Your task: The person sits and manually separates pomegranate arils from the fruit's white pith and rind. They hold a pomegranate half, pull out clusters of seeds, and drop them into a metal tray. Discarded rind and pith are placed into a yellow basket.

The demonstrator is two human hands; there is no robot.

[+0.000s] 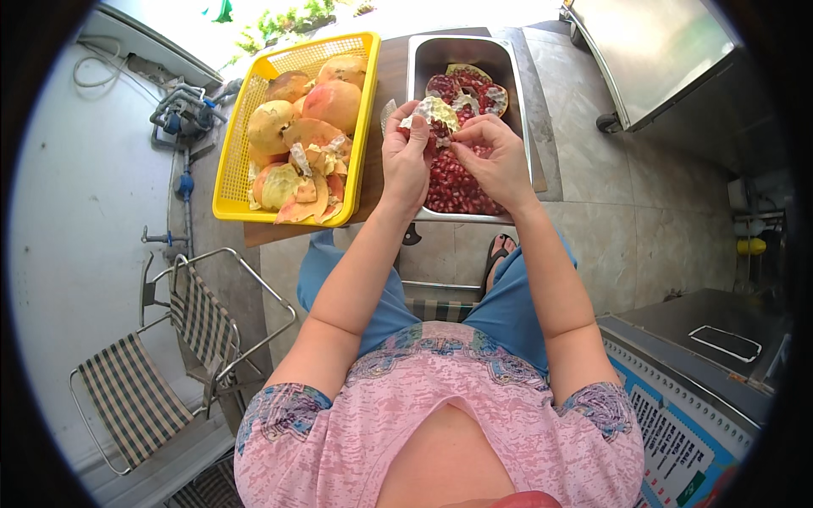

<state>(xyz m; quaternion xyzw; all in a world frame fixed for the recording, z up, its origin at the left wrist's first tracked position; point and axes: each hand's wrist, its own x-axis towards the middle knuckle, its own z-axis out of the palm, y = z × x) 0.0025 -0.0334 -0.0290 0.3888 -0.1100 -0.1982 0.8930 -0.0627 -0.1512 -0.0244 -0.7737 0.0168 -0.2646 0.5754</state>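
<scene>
My left hand (406,159) grips a piece of pomegranate (438,117) with pale membrane on top and red seeds below. The fingertips of my right hand (495,159) are pinched together at the lower right side of that piece; whether a seed or bit of membrane is between them cannot be made out. Both hands are above a rectangular stainless steel pan (524,136). Loose red pomegranate seeds (460,187) fill its near part. Opened pomegranate sections (473,82), seeds still attached, lie in its far end.
Left of the pan, a yellow plastic basket (222,184) holds whole pomegranates (333,105) and torn peel (311,197). Both containers rest on a brown wooden board (387,76). A folding chair (136,394) stands at left, pipes (184,120) along the wall, and a wheeled metal cabinet (660,57) at far right.
</scene>
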